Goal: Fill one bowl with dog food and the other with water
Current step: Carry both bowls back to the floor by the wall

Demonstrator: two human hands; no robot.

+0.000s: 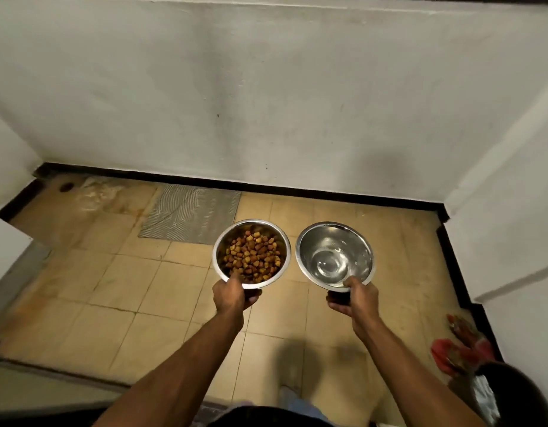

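Observation:
My left hand point(234, 295) grips the near rim of a steel bowl point(219, 246) holding brown dog food kibble point(253, 256), thumb inside the rim. My right hand point(354, 297) grips the near rim of a second steel bowl point(306, 241) with clear water point(331, 266) in its bottom. Both bowls are held side by side in the air above the tiled floor, nearly level, the food bowl on the left.
A beige tiled floor point(128, 288) lies below, closed in by white walls point(266, 103) with a black skirting. A grey ribbed mat point(189, 212) lies by the far wall. Red slippers point(460, 346) sit at the right wall. A drain hole point(65, 187) is at far left.

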